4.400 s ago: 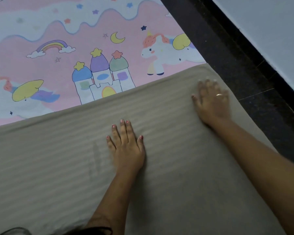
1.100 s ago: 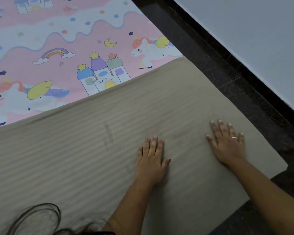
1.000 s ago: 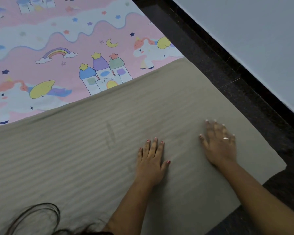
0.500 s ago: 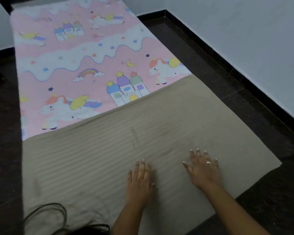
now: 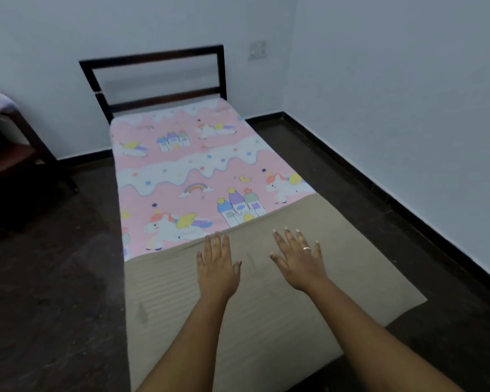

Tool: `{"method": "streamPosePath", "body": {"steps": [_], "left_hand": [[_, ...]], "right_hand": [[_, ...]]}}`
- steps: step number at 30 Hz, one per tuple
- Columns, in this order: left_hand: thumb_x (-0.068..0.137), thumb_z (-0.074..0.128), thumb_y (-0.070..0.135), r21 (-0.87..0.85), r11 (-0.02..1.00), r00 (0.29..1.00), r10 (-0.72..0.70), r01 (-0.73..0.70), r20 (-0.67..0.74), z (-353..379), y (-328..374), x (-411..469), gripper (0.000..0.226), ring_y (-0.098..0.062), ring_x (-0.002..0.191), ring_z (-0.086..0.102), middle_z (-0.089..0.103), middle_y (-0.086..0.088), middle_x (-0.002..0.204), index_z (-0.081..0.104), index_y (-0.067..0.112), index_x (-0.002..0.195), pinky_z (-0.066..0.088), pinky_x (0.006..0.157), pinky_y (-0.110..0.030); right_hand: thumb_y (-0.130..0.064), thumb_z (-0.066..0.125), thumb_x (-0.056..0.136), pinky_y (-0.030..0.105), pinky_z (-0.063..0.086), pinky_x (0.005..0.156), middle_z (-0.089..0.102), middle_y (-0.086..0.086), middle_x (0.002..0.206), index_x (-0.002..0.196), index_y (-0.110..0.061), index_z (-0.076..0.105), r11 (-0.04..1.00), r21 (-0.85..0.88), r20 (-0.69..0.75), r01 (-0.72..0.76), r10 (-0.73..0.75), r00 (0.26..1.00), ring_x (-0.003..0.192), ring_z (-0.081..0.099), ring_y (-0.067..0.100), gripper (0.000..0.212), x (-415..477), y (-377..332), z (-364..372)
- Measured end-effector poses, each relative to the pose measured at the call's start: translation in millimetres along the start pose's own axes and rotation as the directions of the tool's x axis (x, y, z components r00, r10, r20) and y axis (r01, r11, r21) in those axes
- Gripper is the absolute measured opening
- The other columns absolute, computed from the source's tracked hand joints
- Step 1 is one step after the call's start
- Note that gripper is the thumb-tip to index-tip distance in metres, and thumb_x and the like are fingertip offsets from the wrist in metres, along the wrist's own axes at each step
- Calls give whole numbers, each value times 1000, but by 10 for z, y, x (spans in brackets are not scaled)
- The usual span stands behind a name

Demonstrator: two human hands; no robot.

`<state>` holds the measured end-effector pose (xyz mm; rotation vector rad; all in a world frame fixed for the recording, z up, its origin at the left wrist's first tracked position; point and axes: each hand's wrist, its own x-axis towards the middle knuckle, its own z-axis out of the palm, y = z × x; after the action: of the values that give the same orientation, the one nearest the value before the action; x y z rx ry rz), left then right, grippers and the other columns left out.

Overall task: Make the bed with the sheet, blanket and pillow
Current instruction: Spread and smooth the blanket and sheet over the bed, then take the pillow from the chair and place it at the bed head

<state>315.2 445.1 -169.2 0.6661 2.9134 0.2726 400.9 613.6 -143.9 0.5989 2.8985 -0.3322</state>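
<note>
Beige ribbed blanket (image 5: 266, 321) is lying across the near half of the bed, overhanging its right side; the pink unicorn sheet (image 5: 193, 165) is showing from the blanket's far edge up to the headboard (image 5: 153, 77). The blanket is appearing soft, light and limp, probably best pinched at its far edge or corners. Left hand (image 5: 218, 267) and right hand (image 5: 300, 261) are reaching over it, fingers straight and spread, gripping nothing; contact with the cloth cannot be told
</note>
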Motion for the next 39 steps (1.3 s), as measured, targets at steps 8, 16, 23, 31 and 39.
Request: {"method": "streamPosePath", "body": {"steps": [8, 16, 23, 31, 39], "left_hand": [[100, 31, 46, -21, 999, 981, 31, -35, -189, -821, 194, -239, 69, -24, 146, -16, -15, -2, 160, -7, 20, 152, 0, 118, -45], [100, 31, 46, -6, 1000, 969, -16, 15, -248, -1058, 46, -1023, 69, -23, 146, -17, -14, -2, 160, -7, 21, 152, -2, 117, -45], [100, 31, 47, -28, 999, 958, -36, 29, -286, -1259, -41, -1629, 69, -24, 146, -18, -14, -3, 160, -5, 20, 153, -3, 117, -45], [100, 30, 47, -33, 992, 942, -126, 121, -311, -1511, -568, -2290, 68, -24, 146, -17, -13, -2, 160, -5, 21, 153, -3, 117, -45], [98, 37, 46, -106, 976, 904, -218, 192, -369, -1818, -1453, -2442, 69, -23, 146, -15, -9, -1, 160, 2, 22, 153, -2, 117, -46]], "right_hand": [[-55, 18, 99, 54, 3, 115, -5, -5, 161, 150, -37, -7, 995, -86, -168, 45, -59, 984, 148, -6, 21, 60, -292, -331, -774], [-56, 18, 99, 55, 1, 115, -7, -7, 161, 149, -41, -8, 988, -97, -218, 122, -141, 966, 148, -8, 20, 59, -996, -594, -957], [-57, 18, 98, 56, -2, 114, -9, -7, 160, 149, -42, -9, 985, -82, -202, 150, -163, 966, 148, -11, 21, 59, -1642, -792, -967], [-57, 19, 98, 56, -4, 114, -11, -10, 160, 148, -44, -9, 980, 13, -194, 200, -194, 962, 147, -14, 20, 59, -2116, -1344, -1033], [-57, 19, 98, 57, -6, 114, -13, -9, 159, 148, -44, -9, 956, 28, -155, 292, -285, 946, 147, -16, 19, 59, -2067, -2345, -841]]}}
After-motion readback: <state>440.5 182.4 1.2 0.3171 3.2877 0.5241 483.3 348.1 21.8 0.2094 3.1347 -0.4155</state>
